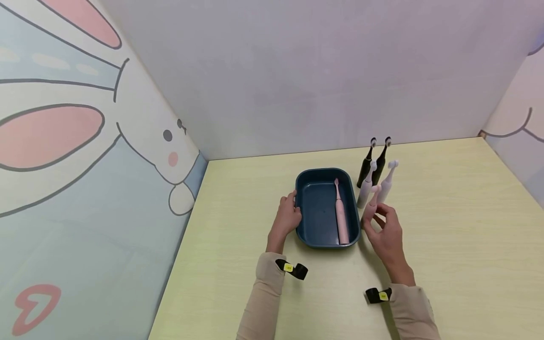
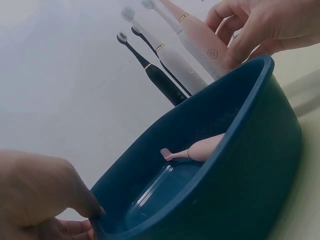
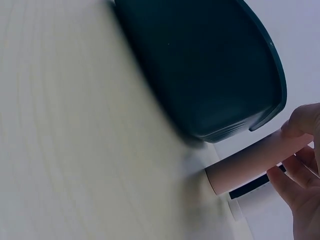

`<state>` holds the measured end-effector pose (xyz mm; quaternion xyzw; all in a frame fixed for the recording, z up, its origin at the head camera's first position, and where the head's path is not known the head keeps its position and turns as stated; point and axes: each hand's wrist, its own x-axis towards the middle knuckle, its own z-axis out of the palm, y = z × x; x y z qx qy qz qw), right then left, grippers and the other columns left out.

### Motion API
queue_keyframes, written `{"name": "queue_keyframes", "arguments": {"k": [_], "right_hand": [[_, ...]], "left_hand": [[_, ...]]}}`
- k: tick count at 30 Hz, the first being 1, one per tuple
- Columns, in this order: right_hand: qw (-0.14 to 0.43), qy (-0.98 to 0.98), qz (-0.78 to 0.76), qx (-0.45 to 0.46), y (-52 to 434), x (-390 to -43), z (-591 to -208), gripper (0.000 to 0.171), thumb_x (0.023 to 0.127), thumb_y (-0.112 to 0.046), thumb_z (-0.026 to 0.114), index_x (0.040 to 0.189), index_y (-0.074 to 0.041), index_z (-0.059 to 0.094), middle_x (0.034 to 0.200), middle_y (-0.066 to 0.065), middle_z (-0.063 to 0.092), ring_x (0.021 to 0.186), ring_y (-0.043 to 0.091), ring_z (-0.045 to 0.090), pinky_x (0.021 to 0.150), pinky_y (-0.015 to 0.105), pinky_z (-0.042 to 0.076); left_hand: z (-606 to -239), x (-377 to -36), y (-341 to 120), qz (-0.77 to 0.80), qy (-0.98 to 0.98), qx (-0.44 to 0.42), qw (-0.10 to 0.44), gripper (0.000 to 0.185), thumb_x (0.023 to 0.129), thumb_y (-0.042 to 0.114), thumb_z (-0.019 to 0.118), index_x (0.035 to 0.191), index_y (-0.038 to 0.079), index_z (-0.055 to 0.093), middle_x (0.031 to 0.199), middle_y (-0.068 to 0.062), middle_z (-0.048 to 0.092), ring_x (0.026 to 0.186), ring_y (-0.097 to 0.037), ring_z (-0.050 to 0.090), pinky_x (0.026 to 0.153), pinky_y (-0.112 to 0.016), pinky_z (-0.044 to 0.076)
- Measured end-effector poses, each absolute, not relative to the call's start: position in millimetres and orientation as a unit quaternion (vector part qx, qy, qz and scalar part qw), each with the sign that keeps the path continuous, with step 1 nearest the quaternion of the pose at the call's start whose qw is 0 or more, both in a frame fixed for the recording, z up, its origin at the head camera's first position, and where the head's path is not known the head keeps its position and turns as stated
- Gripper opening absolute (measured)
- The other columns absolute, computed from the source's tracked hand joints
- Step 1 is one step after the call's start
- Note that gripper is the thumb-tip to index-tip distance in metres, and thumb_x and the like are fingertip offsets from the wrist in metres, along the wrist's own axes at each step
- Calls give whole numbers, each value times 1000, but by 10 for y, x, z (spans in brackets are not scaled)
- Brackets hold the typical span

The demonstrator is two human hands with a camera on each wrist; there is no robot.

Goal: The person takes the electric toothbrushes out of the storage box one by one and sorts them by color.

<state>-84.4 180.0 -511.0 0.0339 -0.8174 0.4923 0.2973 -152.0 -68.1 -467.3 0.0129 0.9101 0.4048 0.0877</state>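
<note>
Both arms wear beige long sleeves (image 1: 265, 293), each wrist carrying a black strap-mounted camera (image 1: 293, 269) marked with a small yellow label.

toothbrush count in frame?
6. One pink toothbrush lies in the blue tray; five stand right of it: two black, two white, one pink pinched by the right hand. None seems hidden.

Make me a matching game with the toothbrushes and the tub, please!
Things:
1. pink toothbrush in the tub
2. pink toothbrush by the right hand
3. black toothbrushes
4. blue tub

States:
A. gripped at its rim by the left hand
B. standing farthest back in the group
C. lying flat
D. standing, touched by the fingers of the right hand

Pairs: 1-C, 2-D, 3-B, 4-A
</note>
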Motion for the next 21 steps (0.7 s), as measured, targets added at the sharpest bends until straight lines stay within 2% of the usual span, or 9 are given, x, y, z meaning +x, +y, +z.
{"name": "queue_keyframes", "arguments": {"k": [9,16,21], "right_hand": [[305,-789,533,11,1812,-716,-4997,60,72,17,70,127,10,47,114,24,54,105,1,50,92,8,41],[297,-771,564,-12,1676,-479,-4684,55,75,20,64,126,16,44,111,25,53,102,6,55,92,11,43],[333,-737,588,16,1556,-355,-4607,51,73,24,60,122,18,46,109,19,55,102,10,58,91,14,45]], "left_hand": [[-4662,-1517,-679,403,911,12,88,54,96,7,45,148,9,34,113,-12,46,93,-22,48,84,-37,43],[-4665,-1516,-677,400,912,8,87,53,96,7,45,148,10,34,113,-12,46,95,-22,48,85,-37,43],[-4676,-1515,-673,402,912,10,87,53,96,7,45,148,10,34,115,-13,46,96,-22,48,86,-38,43]]}}
